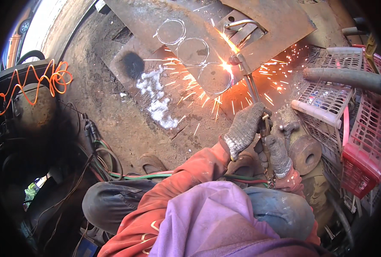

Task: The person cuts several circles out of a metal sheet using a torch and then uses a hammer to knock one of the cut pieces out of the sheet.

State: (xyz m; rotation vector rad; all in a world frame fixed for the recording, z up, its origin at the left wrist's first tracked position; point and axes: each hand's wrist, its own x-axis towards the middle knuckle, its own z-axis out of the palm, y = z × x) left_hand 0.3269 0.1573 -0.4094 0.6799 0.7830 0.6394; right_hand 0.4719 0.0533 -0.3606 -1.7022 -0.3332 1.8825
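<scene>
Both my hands wear grey knitted gloves and grip a cutting torch (252, 87). Around its tubes, nearer the head, is my left hand (245, 127), closed. Lower down, my right hand (279, 155) is wrapped round the handle and valve end, its fingers partly hidden. The torch head meets the edge of a rusty steel plate (280, 30) at a bright, glowing spot. Flame rises there and sparks spray to both sides and downward. Chalk circles mark the plate, and the torch is at the rim of the lowest chalk circle (215, 78).
Red and green hoses (152, 175) cross the ground by my feet. To the right are plastic crates (327, 96), a thick pipe (344, 78), a round metal piece with a hole (305, 154) and a hammer (288, 128). White lumps (156, 96) lie left of the sparks. An orange coiled hose (55, 79) hangs at left.
</scene>
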